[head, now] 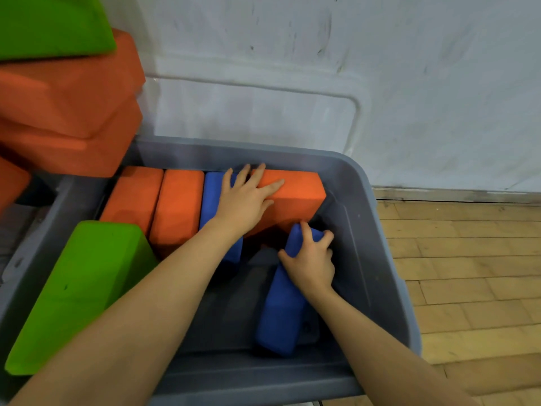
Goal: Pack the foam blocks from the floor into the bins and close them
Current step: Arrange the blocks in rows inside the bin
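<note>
Grey plastic bin [377, 259] holds foam blocks in three plain, unpatterned colours. Orange blocks [155, 200] stand side by side with blue block [212, 194]; another orange block [295, 194] lies beyond. Second blue block [281, 312] leans at right. Bright green block [82, 288] at left. More orange blocks [67, 104] stacked outside, green one [49, 24] on top. Wall [409, 83] white, scuffed with dark marks. Floor [468, 259] light tan wood strips.

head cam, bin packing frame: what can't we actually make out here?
- Head view: floor of the grey bin, mostly covered by blocks and both forearms.
- Blue block the right hand grips: its upper end is hidden by the fingers.
- Second blue block: the left hand hides its middle.
- Green block and orange stack: cut off by the left edge.
</note>
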`<state>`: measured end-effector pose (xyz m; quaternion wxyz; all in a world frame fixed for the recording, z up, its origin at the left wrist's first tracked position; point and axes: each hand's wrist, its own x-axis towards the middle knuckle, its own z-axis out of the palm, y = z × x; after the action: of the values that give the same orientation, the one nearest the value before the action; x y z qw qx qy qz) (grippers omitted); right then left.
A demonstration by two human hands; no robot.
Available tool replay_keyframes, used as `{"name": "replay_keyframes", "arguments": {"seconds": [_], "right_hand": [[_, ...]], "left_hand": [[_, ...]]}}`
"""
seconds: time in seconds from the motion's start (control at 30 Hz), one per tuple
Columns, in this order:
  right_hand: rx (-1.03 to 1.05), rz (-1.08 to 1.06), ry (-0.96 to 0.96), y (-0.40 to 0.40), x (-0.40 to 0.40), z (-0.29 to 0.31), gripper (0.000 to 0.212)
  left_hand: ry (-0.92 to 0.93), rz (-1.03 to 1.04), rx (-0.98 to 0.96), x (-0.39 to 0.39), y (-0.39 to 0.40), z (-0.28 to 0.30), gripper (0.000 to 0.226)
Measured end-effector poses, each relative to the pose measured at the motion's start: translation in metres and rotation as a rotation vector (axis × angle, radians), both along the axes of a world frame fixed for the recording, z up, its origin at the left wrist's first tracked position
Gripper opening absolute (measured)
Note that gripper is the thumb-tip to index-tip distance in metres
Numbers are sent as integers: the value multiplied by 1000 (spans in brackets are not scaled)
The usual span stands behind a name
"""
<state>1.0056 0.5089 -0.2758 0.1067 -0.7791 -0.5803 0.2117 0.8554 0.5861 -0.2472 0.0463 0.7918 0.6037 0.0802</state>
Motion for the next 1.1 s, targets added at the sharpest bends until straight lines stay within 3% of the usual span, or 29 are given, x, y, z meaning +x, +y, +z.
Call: {"name": "replay_keyframes", "arguments": {"seconds": [0.3,0.5,0.73,0.8,0.93,0.97,1.1], "right_hand": [[122,30,-2,-15,4,25,69],[223,-2,62,-30,5,51,66],[433,32,98,-53,-1,87,63],[529,105,121,-51,-7,101,56],[556,212,234,-49,-10,106,48],[557,220,287,-52,-9,102,49],[516,231,394,-64,-7,83,66]], "left_hand": [[-71,93,-14,2,-6,-3,47],[8,168,-125,5,-8,3,48],[-66,53,-184,-17,-16,12,49],[-199,82,-192,-15,-28,21,46],[-848,239,-219,-12,-53,46,46],[-931,260,-233,-12,-58,49,46],[-862,191,-318,-16,-73,41,71]]}}
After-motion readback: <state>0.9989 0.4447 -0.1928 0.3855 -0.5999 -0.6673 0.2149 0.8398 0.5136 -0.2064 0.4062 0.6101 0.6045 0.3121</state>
